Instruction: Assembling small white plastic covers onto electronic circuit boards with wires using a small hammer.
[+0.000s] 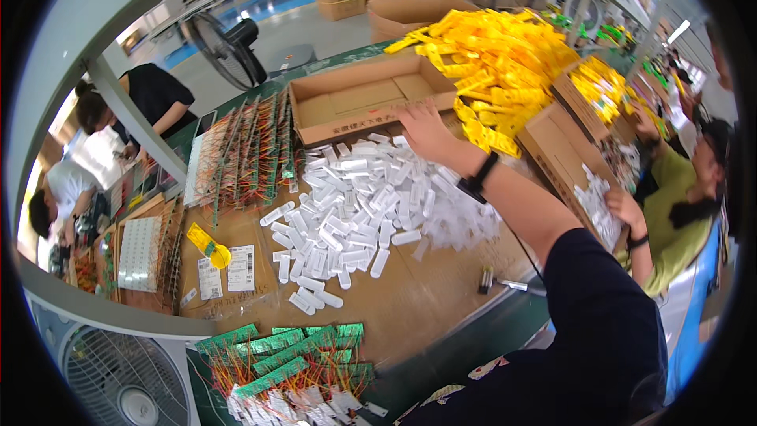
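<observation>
My right hand (432, 136), with a black band on its wrist, reaches across the table to a shallow cardboard box (347, 131). Its fingers hook over the near rim of the box, toward the right end, and the thumb is hidden. The box has nothing in it that I can make out. Just below the hand spreads a heap of small white plastic casings (347, 209), with clear plastic pieces (461, 213) at its right side. My left hand is out of view.
Yellow plastic parts (505, 63) pile up at the far right. Wired green circuit boards lie in stacks at left (256, 150) and near (284, 351). A yellow piece (209, 247) rests beside paper labels (240, 268). A co-worker's hand (623, 207) is at right; fans (225, 51) stand left.
</observation>
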Available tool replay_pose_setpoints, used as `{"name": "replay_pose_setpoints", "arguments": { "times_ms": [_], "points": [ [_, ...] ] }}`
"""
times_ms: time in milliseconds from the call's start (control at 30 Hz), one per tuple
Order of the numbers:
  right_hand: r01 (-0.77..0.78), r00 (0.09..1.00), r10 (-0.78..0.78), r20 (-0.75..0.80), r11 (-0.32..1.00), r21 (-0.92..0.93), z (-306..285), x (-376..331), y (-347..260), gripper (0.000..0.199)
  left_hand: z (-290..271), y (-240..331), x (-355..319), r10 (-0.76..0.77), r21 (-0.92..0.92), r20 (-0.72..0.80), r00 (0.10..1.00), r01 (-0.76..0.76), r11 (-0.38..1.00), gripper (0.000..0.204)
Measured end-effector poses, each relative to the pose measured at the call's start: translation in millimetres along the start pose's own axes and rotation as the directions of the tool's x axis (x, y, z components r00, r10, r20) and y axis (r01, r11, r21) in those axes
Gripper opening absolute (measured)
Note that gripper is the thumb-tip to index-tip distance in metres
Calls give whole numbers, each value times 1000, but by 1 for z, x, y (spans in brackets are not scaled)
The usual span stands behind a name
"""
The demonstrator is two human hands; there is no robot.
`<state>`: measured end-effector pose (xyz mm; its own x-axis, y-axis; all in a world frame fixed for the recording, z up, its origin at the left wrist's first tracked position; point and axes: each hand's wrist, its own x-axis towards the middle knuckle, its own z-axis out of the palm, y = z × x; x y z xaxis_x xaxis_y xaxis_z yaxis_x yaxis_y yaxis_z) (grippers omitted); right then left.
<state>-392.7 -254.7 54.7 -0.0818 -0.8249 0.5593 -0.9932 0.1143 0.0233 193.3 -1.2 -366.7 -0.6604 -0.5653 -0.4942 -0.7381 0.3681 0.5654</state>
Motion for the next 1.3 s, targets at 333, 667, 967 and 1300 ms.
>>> {"name": "replay_pose_setpoints", "arguments": {
  "times_ms": [333, 667, 967, 1300],
  "points": [
    [-500, 730, 515, 449, 850, -163, -220, -327, -119, 35, 1, -97, -18, 282, 59, 181, 942, -297, 953, 34],
    [-548, 777, 591, 217, 804, -229, -188, -351, -112, 24, -20, -162, -14, 472, 156, 352, 808, -548, 822, 33],
    [-569, 771, 610, 181, 788, -236, -187, -385, -87, 14, -74, -83, -124, -167, -841, 162, 972, 225, 492, 32],
    [-545, 838, 540, -86, 813, -207, -285, -397, -87, 19, -102, -57, -62, 83, -719, 150, 985, 51, 693, 22]
  ]
}}
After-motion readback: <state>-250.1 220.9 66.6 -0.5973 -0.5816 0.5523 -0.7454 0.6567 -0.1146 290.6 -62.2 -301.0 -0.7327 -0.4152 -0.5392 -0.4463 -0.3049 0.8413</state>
